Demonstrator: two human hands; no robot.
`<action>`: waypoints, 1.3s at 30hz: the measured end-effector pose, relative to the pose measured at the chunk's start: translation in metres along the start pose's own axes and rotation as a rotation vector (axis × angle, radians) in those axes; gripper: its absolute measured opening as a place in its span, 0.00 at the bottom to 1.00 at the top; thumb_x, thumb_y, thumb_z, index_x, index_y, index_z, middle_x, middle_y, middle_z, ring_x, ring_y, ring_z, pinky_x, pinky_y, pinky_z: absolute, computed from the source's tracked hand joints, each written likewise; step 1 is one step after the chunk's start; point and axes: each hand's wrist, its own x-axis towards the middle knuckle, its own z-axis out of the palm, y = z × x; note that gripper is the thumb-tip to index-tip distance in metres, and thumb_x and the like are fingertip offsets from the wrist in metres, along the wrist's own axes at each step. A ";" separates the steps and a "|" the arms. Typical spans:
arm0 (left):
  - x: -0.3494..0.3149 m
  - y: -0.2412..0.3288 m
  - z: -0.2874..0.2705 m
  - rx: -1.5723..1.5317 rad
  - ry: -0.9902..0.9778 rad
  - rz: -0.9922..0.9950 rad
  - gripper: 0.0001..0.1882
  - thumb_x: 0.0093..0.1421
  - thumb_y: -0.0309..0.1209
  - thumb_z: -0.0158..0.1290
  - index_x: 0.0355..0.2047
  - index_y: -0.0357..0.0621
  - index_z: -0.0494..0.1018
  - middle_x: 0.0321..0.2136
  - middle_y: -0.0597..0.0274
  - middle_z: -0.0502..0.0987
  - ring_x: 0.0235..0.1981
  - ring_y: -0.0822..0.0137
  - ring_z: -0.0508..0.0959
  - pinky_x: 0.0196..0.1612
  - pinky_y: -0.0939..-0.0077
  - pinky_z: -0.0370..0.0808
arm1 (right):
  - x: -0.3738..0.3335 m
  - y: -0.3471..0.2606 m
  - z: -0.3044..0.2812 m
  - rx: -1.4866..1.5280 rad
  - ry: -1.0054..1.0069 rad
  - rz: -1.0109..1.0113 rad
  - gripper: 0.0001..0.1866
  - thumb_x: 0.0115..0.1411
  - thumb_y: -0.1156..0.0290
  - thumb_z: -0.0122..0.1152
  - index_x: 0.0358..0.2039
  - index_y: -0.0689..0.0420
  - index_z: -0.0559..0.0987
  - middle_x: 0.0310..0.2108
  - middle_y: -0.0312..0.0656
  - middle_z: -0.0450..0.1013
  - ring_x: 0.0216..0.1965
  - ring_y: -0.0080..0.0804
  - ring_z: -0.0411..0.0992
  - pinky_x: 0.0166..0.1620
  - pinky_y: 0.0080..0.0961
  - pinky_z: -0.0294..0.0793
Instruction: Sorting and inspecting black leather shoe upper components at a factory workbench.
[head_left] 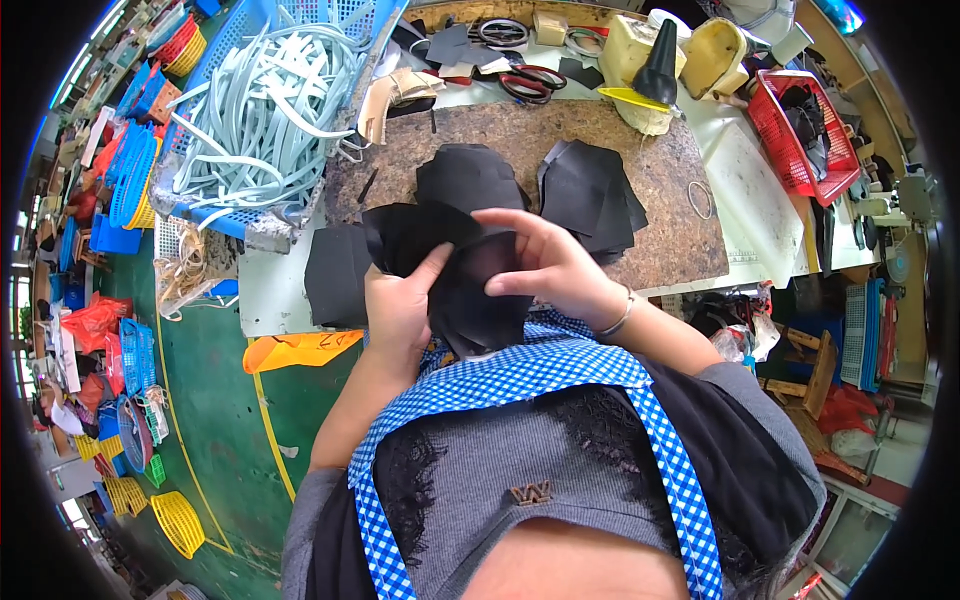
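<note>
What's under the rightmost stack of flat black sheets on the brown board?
Mottled brown board shows around the flat black sheet stack; whatever lies directly beneath is covered.

Head fisheye, downward, near (edges seemingly blurred).

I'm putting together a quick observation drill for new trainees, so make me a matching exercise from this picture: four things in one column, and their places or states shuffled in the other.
Things:
1. Pale blue strips
2. Red basket on the right
3. Bracelet
4. Left hand

Places or states:
A. Around the right wrist
B. Gripping black sheets, thumb on top
C. Heaped in a blue basket
D. Holding dark pieces

Right pairs: 1-C, 2-D, 3-A, 4-B.
</note>
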 end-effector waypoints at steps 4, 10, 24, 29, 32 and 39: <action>-0.006 0.001 0.006 -0.165 -0.070 -0.018 0.15 0.55 0.17 0.55 0.44 0.35 0.72 0.41 0.56 0.77 0.41 0.64 0.78 0.47 0.72 0.75 | 0.010 0.029 -0.003 0.051 0.161 0.069 0.24 0.52 0.78 0.66 0.50 0.65 0.71 0.38 0.37 0.75 0.38 0.17 0.71 0.42 0.16 0.72; -0.001 0.019 0.004 -0.222 0.110 -0.139 0.15 0.54 0.18 0.56 0.44 0.34 0.72 0.40 0.57 0.77 0.39 0.65 0.78 0.44 0.73 0.75 | -0.004 0.007 -0.011 0.335 0.069 -0.048 0.19 0.55 0.80 0.61 0.48 0.64 0.73 0.41 0.38 0.75 0.40 0.19 0.72 0.48 0.20 0.72; -0.002 0.011 0.011 -0.080 0.094 -0.096 0.19 0.55 0.23 0.56 0.48 0.32 0.70 0.43 0.54 0.76 0.43 0.61 0.77 0.47 0.69 0.75 | -0.002 0.013 -0.016 0.425 0.226 -0.117 0.26 0.48 0.84 0.66 0.49 0.66 0.69 0.44 0.44 0.73 0.43 0.29 0.73 0.50 0.27 0.74; -0.008 -0.005 0.005 0.203 -0.137 -0.032 0.12 0.59 0.26 0.54 0.43 0.34 0.73 0.37 0.58 0.77 0.37 0.68 0.77 0.43 0.74 0.74 | 0.003 0.028 -0.009 0.173 0.133 0.113 0.18 0.50 0.74 0.68 0.42 0.67 0.76 0.38 0.39 0.76 0.38 0.24 0.74 0.45 0.22 0.73; -0.004 -0.003 0.015 0.093 0.034 -0.002 0.12 0.61 0.29 0.51 0.42 0.35 0.73 0.34 0.60 0.78 0.36 0.69 0.78 0.41 0.75 0.74 | 0.001 0.027 -0.013 0.289 0.254 0.045 0.17 0.51 0.74 0.67 0.41 0.67 0.76 0.38 0.38 0.76 0.38 0.22 0.73 0.45 0.22 0.73; -0.016 -0.026 -0.012 0.329 -0.302 0.036 0.13 0.61 0.28 0.49 0.45 0.34 0.71 0.38 0.60 0.76 0.39 0.71 0.75 0.44 0.77 0.72 | -0.008 0.005 0.002 0.122 0.196 0.116 0.14 0.51 0.71 0.68 0.37 0.64 0.77 0.32 0.36 0.76 0.33 0.19 0.72 0.39 0.21 0.73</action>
